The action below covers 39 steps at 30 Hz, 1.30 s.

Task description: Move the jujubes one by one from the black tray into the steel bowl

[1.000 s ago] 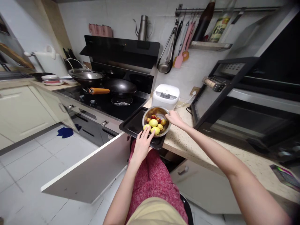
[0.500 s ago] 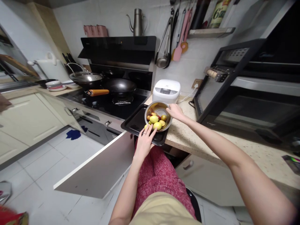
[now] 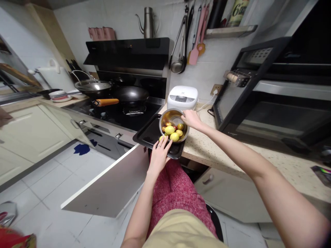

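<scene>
R hand [image 3: 191, 119] gripping bowl [image 3: 178, 119], L hand [image 3: 158, 157] spread @ near rim

The speckled countertop [image 3: 207, 146] bears a rice cooker [image 3: 182, 96], oven [image 3: 274, 120] and overhanging black tray [image 3: 149, 131].

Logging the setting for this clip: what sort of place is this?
A kitchen, probably a home one: a stovetop with a lidded pan on it, what looks like a rice cooker, and a pink spatula hanging on the wall.

Left hand [image 3: 159, 154] splayed, back upward; right hand [image 3: 191, 119] curled, right arm [image 3: 232, 148] extended.
</scene>
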Tool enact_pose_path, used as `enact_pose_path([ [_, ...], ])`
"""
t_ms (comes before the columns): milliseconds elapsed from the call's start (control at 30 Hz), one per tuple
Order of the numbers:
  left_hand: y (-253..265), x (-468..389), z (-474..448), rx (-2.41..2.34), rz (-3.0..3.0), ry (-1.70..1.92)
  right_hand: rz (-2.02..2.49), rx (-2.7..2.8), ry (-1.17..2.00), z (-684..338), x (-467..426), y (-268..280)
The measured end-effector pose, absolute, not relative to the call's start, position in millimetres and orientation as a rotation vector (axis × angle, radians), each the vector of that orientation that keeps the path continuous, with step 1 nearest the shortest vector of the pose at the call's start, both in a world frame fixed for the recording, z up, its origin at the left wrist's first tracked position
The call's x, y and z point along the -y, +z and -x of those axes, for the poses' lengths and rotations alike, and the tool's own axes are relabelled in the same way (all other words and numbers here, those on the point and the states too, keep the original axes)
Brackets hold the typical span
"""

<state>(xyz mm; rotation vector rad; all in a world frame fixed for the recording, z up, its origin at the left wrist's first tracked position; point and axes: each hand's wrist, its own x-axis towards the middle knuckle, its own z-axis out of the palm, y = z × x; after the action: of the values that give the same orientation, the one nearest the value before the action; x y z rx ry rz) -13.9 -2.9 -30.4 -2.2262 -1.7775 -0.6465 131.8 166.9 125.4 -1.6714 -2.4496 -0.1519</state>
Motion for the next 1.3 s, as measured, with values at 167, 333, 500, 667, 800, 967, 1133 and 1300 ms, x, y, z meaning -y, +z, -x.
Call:
enact_pose_path([
  [167,-30.5,3.1,14.4,1.774,2.235,-0.625,1.679,2.448,-0.170,-132.6,-165.4,125.0],
  [333,-29.8,3.1,13.9,1.780,2.226,-0.622,1.647,2.446,-0.198,-133.1,-168.6,125.3],
  [500,-28.9,3.5,13.6,1.775,2.234,-0.628,1.608,2.450,-0.209,-131.5,-174.9,126.9],
  [667,-31.1,2.7,14.9,1.742,2.239,-0.667,1.575,2.455,-0.219,-132.6,-174.7,128.1],
  [800,-29.8,3.3,15.0,1.742,2.247,-0.661,1.563,2.453,-0.235,-133.9,-174.1,128.0],
  [967,-27.4,4.1,14.3,1.734,2.243,-0.665,1.555,2.432,-0.246,-137.3,-176.9,126.0],
  [1133,-27.6,4.4,14.6,1.742,2.244,-0.649,1.572,2.365,-0.266,-147.5,-174.9,126.8],
  [1300,-26.9,5.4,14.4,1.752,2.263,-0.667,1.622,2.236,-0.290,-169.6,-169.9,133.8],
])
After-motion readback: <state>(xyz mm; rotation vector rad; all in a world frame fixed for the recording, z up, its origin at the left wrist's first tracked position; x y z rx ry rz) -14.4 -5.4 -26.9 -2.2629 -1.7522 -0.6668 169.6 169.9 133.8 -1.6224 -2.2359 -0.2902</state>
